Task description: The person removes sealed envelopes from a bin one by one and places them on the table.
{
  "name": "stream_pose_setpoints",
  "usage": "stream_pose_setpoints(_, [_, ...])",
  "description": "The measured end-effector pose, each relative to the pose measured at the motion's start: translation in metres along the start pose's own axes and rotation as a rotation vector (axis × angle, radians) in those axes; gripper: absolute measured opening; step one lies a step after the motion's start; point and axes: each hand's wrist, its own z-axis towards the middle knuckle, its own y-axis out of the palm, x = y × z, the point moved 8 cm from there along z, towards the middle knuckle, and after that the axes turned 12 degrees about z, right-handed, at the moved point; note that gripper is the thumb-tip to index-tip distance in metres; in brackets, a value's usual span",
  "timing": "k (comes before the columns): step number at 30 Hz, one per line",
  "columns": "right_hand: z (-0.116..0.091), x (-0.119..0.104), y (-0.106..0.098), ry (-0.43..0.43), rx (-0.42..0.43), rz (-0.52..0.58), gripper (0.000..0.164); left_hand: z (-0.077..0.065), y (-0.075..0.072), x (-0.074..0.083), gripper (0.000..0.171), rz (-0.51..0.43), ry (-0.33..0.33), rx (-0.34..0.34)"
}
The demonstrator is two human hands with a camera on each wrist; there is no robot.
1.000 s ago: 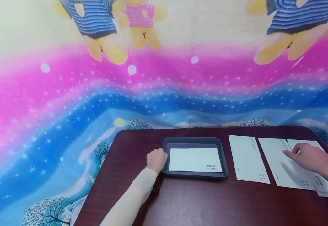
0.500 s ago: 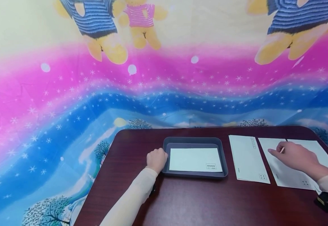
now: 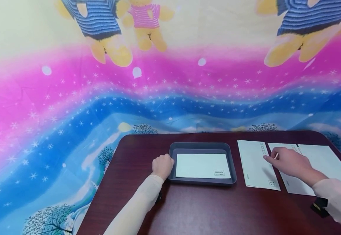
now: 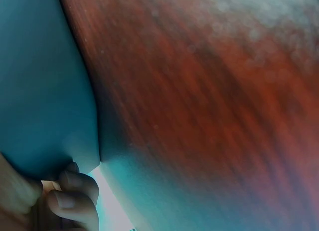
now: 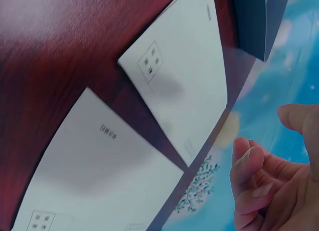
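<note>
My left hand (image 3: 162,166) grips the left wall of a dark grey tray (image 3: 233,168). In the left wrist view its curled fingers (image 4: 75,203) and thumb pinch the edge of the tray (image 4: 45,91). A white envelope (image 3: 199,164) lies flat inside the tray, printing at its lower right corner. Over the right side of the table my right hand (image 3: 295,163) hovers, fingertips above the right edge of the nearest envelope (image 3: 251,168). In the right wrist view, the thumb of the right hand (image 5: 284,191) stands apart from loosely bent fingers, holding nothing.
Right of the nearest envelope, a second envelope (image 3: 295,187) and a third (image 3: 324,156) lie on the dark red-brown table (image 3: 211,209). A printed curtain (image 3: 170,81) with bears and snowflakes hangs behind the table's back edge.
My right hand has moved left, from above the far right envelopes to the edge of the leftmost one in the row. The left hand and the tray have stayed put.
</note>
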Motion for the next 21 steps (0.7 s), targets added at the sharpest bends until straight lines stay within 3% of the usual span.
stream_pose_setpoints(9, [0.006, -0.027, 0.010, -0.045, 0.004, -0.002, 0.041, 0.000, 0.000, 0.000, 0.046, 0.000, -0.005, -0.021])
stream_pose_setpoints(21, [0.010, -0.040, 0.028, -0.062, 0.003, 0.019, 0.034, 0.000, -0.002, 0.000, 0.047, 0.001, 0.000, -0.003])
